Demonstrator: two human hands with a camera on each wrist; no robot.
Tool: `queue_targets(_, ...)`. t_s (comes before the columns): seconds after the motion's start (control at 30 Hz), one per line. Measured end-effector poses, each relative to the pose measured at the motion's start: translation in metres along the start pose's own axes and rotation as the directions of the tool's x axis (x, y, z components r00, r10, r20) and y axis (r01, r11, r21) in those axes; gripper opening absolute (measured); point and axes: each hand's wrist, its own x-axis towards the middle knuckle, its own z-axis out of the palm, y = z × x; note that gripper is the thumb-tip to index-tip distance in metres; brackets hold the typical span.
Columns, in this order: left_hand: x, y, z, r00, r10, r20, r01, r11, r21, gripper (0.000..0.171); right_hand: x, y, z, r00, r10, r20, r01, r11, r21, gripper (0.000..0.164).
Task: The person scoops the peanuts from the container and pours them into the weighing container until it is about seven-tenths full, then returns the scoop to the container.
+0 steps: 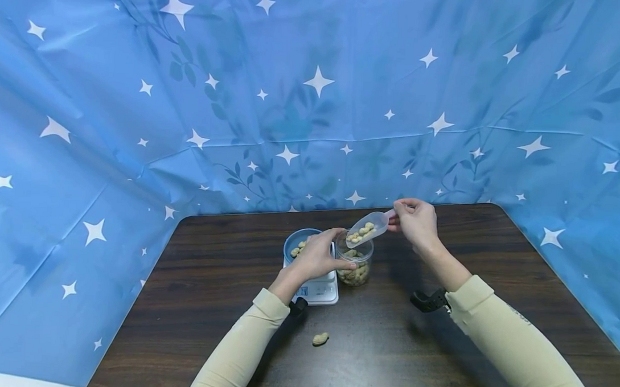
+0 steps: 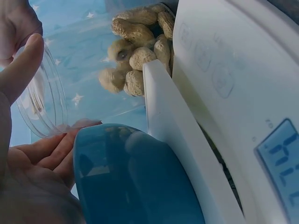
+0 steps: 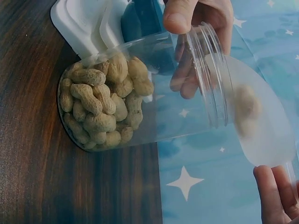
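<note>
My left hand (image 1: 316, 255) grips the clear jar (image 3: 163, 112) near its threaded neck, thumb on one side and fingers on the other. Whole peanuts (image 3: 100, 105) fill the jar's lower part. By its handle, my right hand (image 1: 416, 222) holds a translucent scoop (image 1: 381, 221), tilted down over the jar's mouth with several peanuts (image 1: 362, 232) in it. Left of the jar, a blue bowl (image 2: 135, 177) with peanuts sits on a white kitchen scale (image 1: 323, 293). The left hand partly hides bowl and scale.
A single peanut (image 1: 320, 339) lies on the dark wooden table (image 1: 376, 355) in front of the scale. Blue star-patterned cloth (image 1: 313, 114) hangs behind the table's far edge. Dark wrist straps (image 1: 429, 301) are near both sleeves.
</note>
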Motion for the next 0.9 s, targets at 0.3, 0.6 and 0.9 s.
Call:
queue_targets(0.3, -0.003, -0.001, 0.0, 1.0, 0.011, -0.001, -0.011, 0.999, 0.033, 0.095, 0.0, 0.005, -0.002, 0.999, 0.033, 0.01, -0.034, 0.997, 0.067, 0.038)
queue_targets(0.6, -0.014, -0.012, -0.011, 0.999, 0.009, -0.047, -0.007, 0.999, 0.031, 0.097, 0.001, -0.001, 0.0, 1.0, 0.01, -0.003, -0.009, 0.991, 0.137, 0.035)
queue_targets(0.9, -0.027, -0.034, -0.026, 0.992, -0.038, -0.12, 0.042, 0.999, 0.033, 0.096, 0.003, -0.007, 0.003, 1.0, 0.001, 0.014, -0.003, 0.985, 0.172, 0.032)
